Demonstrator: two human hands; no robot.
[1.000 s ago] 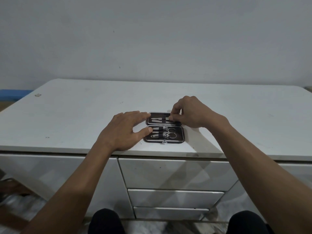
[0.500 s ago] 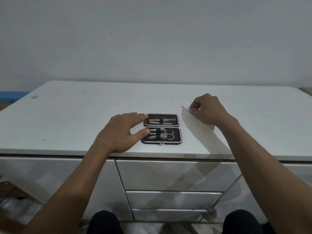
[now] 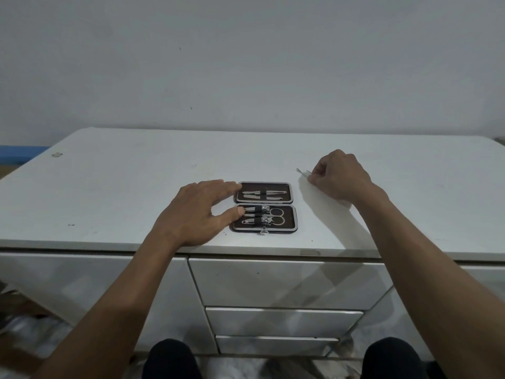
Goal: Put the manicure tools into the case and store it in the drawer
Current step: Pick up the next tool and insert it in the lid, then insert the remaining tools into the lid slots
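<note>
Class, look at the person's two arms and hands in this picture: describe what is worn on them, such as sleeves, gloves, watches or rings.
Both forearms are bare right up to the bottom edge of the picture: no sleeve shows. The left hand and the right hand wear no gloves. No watch, band or bracelet shows at either wrist, and no ring shows on the visible fingers. The right hand's fingers are curled under, so part of them is hidden.

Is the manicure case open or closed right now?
Open: the manicure case lies flat, both halves up, tools showing in their straps.
</note>
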